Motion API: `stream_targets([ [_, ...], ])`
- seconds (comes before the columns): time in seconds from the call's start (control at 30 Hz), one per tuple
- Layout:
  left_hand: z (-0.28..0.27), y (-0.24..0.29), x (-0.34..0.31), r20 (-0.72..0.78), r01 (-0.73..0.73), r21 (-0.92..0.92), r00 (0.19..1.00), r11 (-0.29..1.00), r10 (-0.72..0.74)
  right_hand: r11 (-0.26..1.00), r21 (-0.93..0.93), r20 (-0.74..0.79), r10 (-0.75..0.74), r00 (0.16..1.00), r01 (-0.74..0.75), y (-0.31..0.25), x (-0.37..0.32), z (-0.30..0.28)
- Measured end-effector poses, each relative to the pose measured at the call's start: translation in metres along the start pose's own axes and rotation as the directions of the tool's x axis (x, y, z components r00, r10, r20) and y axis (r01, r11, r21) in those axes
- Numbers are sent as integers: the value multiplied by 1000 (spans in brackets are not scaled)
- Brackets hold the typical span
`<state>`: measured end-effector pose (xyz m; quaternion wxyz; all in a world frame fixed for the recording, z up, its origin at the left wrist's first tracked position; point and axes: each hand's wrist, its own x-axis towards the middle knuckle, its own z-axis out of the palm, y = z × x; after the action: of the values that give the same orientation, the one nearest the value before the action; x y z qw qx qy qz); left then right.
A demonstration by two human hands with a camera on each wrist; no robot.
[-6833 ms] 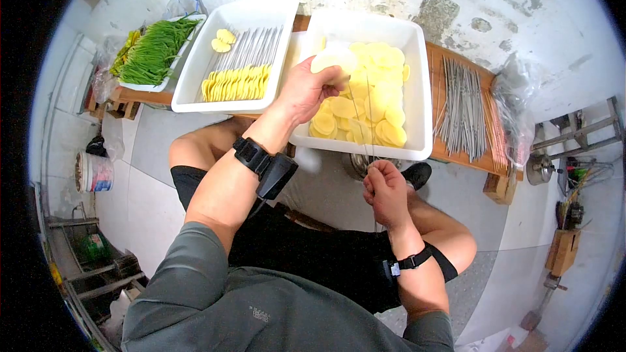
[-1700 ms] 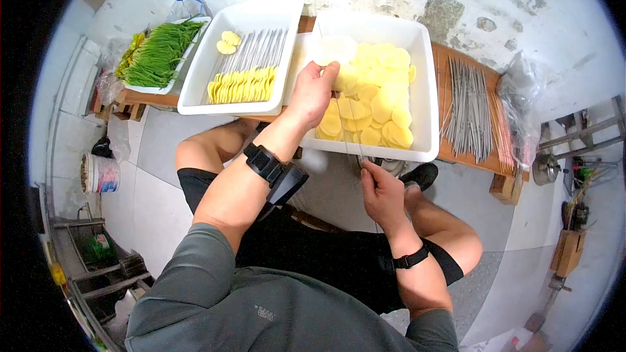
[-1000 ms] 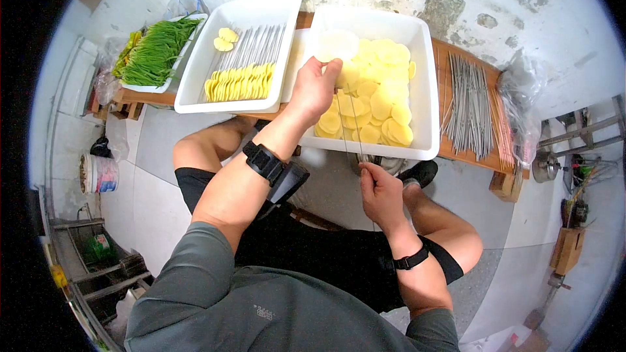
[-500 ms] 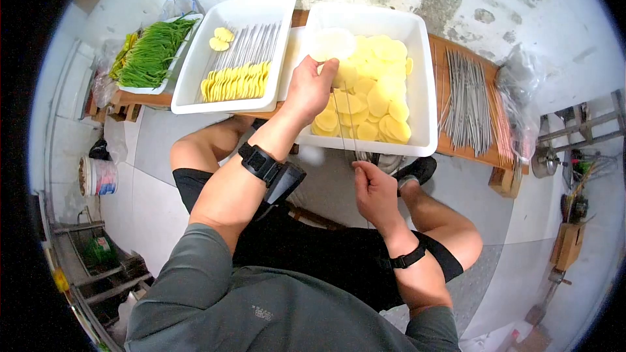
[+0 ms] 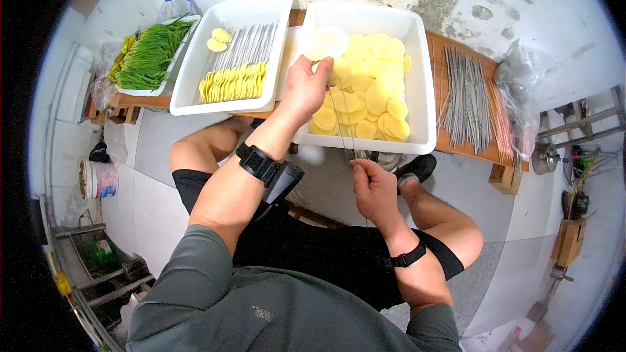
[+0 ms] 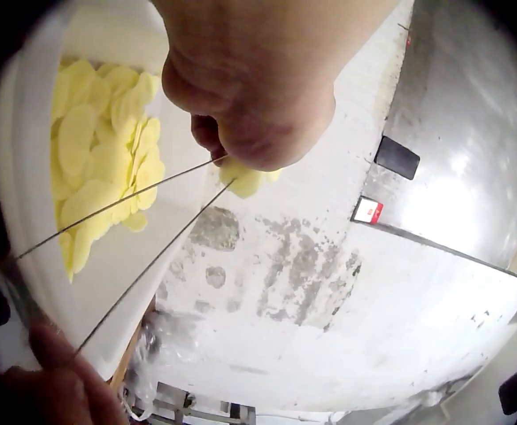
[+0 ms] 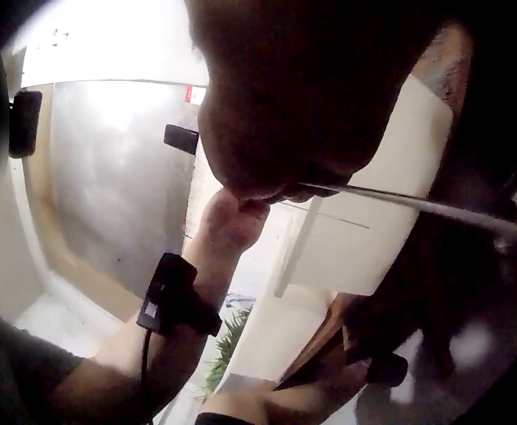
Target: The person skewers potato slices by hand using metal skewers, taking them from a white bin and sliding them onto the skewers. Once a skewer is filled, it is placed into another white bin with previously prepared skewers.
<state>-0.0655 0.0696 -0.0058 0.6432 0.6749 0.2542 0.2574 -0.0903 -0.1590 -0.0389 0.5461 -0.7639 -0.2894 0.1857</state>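
In the head view my left hand (image 5: 306,88) is raised over the near left part of a white tub of yellow slices. Its thumb and fingers pinch a small pale yellow slice (image 6: 245,180), largely hidden behind the hand in the left wrist view. My right hand (image 5: 377,192), lower and nearer my lap, grips two thin metal skewers (image 6: 152,270) with its thumb on top. They spread slightly apart and run up to my left hand; one tip meets the slice and the other ends at the fingers. Loose round slices (image 5: 376,100), like potato, fill much of the tub.
The tub (image 5: 427,91) stands on a wooden bench (image 5: 450,146). To its left, another white tub (image 5: 187,68) holds a row of skewered slices (image 5: 233,82). Farther left lie green stalks (image 5: 153,55) in a tray. Bare metal skewers (image 5: 466,101) and a plastic bag (image 5: 521,85) lie right.
Since the oldest frame, my left hand has turned and the skewers now lean left toward it. Over the last second both hands keep nearly the same pose, with a slight shift of view.
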Motion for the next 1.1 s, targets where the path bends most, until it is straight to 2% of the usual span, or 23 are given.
stream_targets([
  [0.1,1,-1,-1,-16,-41,-43,999,998,40,996,71,19,53,998,-54,4,0,2],
  [0.2,3,7,-7,32,25,53,999,998,-27,992,105,15,64,998,-65,2,2,3],
  [0.27,6,0,-6,3,38,-26,999,999,-38,993,103,9,65,998,-65,-2,4,1],
  [0.3,6,-3,-5,5,36,-27,999,999,-35,999,47,-4,21,1000,-21,-3,5,-1],
  [0.37,5,-7,-2,91,107,-172,992,979,-92,1000,-11,-13,-21,1000,21,-1,5,-1],
  [0.47,6,-10,-1,96,126,-242,990,962,-105,991,-103,-42,-90,995,85,9,7,2],
  [0.53,7,-6,-3,87,114,-253,992,961,-95,956,-180,-112,-253,961,231,11,10,4],
  [0.7,6,-2,-5,65,109,-236,993,966,-96,950,-219,-88,-244,966,221,8,10,2],
  [0.8,5,1,-8,137,163,-288,982,944,-127,948,-231,-79,-242,967,218,6,11,3],
  [0.87,6,-3,-6,77,85,-349,995,933,-62,941,-247,-84,-258,963,230,8,13,2],
  [1.1,6,0,-6,119,71,-428,993,901,-22,929,-255,-73,-294,953,267,9,13,1],
])
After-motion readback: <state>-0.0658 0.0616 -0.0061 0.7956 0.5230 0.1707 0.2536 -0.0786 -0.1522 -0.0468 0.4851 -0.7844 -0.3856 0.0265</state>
